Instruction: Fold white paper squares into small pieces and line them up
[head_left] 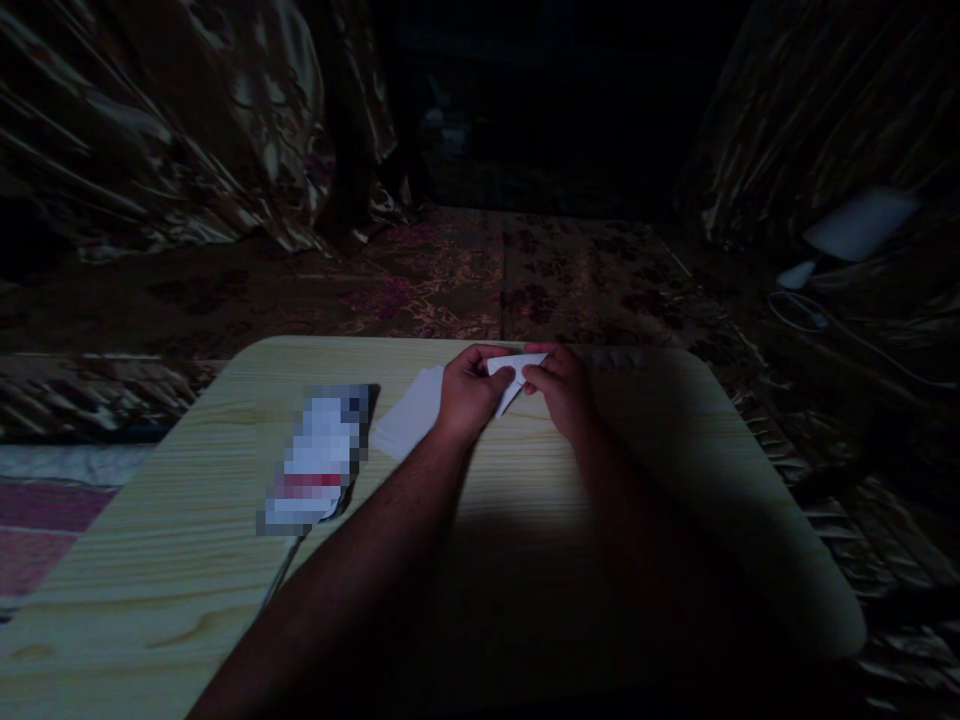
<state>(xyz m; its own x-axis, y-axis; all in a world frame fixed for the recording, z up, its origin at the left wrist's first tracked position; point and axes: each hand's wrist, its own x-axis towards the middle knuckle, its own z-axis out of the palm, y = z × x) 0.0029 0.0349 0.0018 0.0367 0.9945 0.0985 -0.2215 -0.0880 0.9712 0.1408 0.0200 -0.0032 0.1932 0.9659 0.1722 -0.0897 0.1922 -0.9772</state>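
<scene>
Near the far edge of the wooden table, my left hand (472,392) and my right hand (559,385) both pinch a small piece of white folded paper (517,372). Both thumbs press on its near face, while the other fingers are partly hidden behind it. One corner of the paper points down toward the tabletop. Just left of my left hand lies a stack of white paper sheets (409,415), partly covered by that hand.
On the left of the table (187,560) lies a blurred-out pale object (319,450) with a cable (279,580) running toward me. Small pale pieces (619,358) lie along the far edge. A white lamp (862,225) with a cord stands beyond on the right. Patterned curtains hang behind.
</scene>
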